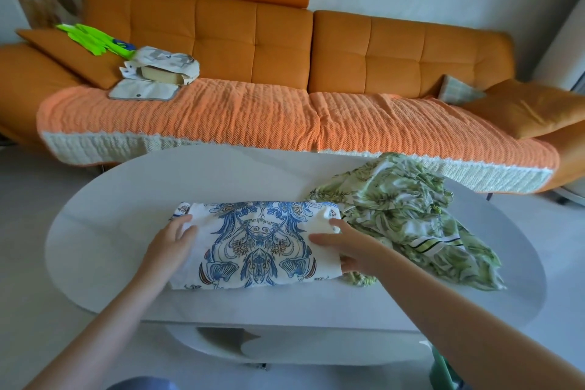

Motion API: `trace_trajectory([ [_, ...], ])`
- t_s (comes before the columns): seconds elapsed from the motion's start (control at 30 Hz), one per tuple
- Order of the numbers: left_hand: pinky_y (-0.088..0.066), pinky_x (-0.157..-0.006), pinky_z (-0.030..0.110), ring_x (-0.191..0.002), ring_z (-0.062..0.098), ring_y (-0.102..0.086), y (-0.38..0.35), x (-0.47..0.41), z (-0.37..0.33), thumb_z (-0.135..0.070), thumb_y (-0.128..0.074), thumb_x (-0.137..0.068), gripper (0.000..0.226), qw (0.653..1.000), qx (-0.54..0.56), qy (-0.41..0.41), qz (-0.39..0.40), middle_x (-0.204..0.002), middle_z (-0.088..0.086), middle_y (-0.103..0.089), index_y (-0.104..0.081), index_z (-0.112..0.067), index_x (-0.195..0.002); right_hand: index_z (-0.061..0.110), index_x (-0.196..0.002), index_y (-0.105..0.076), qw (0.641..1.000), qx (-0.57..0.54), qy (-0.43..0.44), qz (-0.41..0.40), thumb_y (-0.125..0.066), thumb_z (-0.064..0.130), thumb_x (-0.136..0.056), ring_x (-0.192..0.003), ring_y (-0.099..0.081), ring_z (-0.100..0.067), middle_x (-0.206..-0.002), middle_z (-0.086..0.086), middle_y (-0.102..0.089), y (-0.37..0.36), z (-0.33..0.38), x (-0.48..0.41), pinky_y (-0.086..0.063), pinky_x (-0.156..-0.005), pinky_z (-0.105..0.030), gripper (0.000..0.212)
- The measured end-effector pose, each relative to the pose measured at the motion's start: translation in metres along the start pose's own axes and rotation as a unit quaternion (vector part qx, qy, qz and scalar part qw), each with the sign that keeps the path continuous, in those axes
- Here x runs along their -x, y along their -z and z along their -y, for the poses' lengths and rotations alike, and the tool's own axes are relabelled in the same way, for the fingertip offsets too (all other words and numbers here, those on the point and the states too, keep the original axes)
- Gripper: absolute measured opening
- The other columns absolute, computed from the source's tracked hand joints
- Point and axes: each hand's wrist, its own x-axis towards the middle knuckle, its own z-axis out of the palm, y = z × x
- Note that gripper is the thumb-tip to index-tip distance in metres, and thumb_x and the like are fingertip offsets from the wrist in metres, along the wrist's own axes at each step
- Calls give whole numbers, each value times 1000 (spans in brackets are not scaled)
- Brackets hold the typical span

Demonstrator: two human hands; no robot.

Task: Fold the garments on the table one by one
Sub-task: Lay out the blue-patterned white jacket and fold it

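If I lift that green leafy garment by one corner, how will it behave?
Probably floppy: the green leafy garment lies crumpled in soft folds. Likely light, since the cloth looks thin. It may slide easily on the smooth white table.

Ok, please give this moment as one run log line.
step: folding blue-patterned garment | left hand: rests on left end | right hand: grips right end | green leaf-print garment: crumpled, unfolded, at right

Folded blue garment (258,244), crumpled green garment (405,209)
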Motion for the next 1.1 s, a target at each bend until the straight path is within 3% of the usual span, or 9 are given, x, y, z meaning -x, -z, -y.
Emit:
trace_trajectory([
  [0.07,-32,-101,34,-133,23,-37,4,4,-2,-20,-59,-90,47,999,28,3,33,-146,5,-38,-46,-22,-135,28,-143,-23,997,-71,-4,12,-71,9,-80,-94,-63,-33,-122,-17,-53,-1,2,-4,-57,-69,-49,82],
  [0.17,-32,-96,31,-129,20,-38,9,11,1,-6,-68,-80,51,997,46,-23,55,-143,5,-41,-54,-24,-126,31,-143,-25,996,-86,-12,38,-66,8,-83,-91,-62,-29,-121,-16,-52,-5,9,-3,-57,-54,-34,76],
  [0.3,-32,-94,28,-122,17,-43,11,15,5,2,-68,-77,48,996,74,-33,43,-130,4,-48,-61,-24,-116,17,-138,-39,991,-73,-22,108,-68,18,-83,-100,-61,-32,-126,-19,-53,-7,13,-7,-56,-78,-41,62],
  [0.4,-36,-100,32,-124,21,-45,13,12,8,0,-68,-78,46,995,90,-24,41,-131,3,-50,-62,-34,-107,6,-120,-56,997,-45,-15,59,-64,38,-85,-96,-65,-29,-110,-15,-64,-6,14,-15,-56,-81,-39,48],
  [0.5,-34,-106,37,-127,22,-43,14,7,10,-1,-67,-80,43,992,114,7,52,-139,6,-47,-63,-32,-109,8,-119,-62,999,-26,24,6,-65,17,-87,-102,-64,-31,-113,-15,-66,-10,8,-27,-54,-87,-45,34],
  [0.6,-35,-98,29,-127,24,-44,14,4,11,-3,-65,-83,41,987,141,27,71,-141,10,-45,-61,-20,-121,21,-124,-59,999,6,35,-23,-59,1,-86,-98,-65,-31,-117,-15,-61,-13,2,-35,-54,-86,-47,43],
  [0.8,-34,-101,29,-130,26,-41,11,-1,20,-1,-67,-81,47,985,151,56,62,-146,11,-39,-61,-18,-124,40,-138,-40,993,100,55,-21,-55,3,-90,-80,-55,-25,-113,-14,-52,-16,-7,-37,-49,-94,-47,63],
  [0.97,-33,-109,36,-128,27,-44,12,-5,17,-1,-70,-79,47,985,132,80,80,-144,10,-42,-63,-23,-120,40,-144,-29,985,157,71,-28,-54,0,-90,-55,-35,-8,-129,-20,-47,-18,-2,-30,-42,-58,-23,72],
  [1.1,-32,-110,39,-131,27,-40,13,1,4,3,-70,-77,56,991,100,65,55,-145,11,-41,-57,-17,-128,33,-147,-26,974,195,119,-10,-51,-7,-89,-45,-27,-2,-95,-4,-55,-14,8,-9,-31,-39,-12,74],
])
